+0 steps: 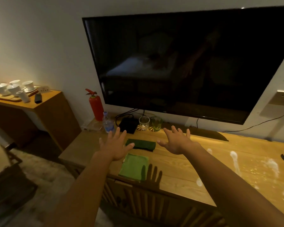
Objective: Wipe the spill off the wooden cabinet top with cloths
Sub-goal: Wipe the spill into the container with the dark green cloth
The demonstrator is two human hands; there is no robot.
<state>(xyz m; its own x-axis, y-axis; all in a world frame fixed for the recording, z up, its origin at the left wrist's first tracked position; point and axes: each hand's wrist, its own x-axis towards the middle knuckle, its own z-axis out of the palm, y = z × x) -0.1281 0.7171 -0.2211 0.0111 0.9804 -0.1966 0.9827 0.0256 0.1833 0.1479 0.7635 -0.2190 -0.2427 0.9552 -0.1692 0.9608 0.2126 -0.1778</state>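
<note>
A: Cabinet top (179,167) of pale yellow wood, long and flat under the black flat-screen television (187,63). White smeared spill with yellow crumbs (252,166) over at the right end, untouched by the look of it.

B: So, start of the job? No wiping yet, judging by that?

A: Seems so. Cloths not yet picked up. Light green square cloth (133,167) flat near the front edge; dark green folded cloth (141,145) just behind it, short of the clear drinking glass (144,123) and green-tinted glass (156,124).

B: Next move, then?

A: Probably a drop onto a cloth, a pinch, then a carry rightward to the spill, well apart from both cloths.

B: And the hands?

A: Both out in front, palms down, above the wood. Left hand (116,147) spread wide, fingers splayed, holding nothing, thumb tip over the dark cloth's left end; touching or not, hard to tell. Right hand (176,141) likewise spread and empty, just right of the same cloth.
</note>
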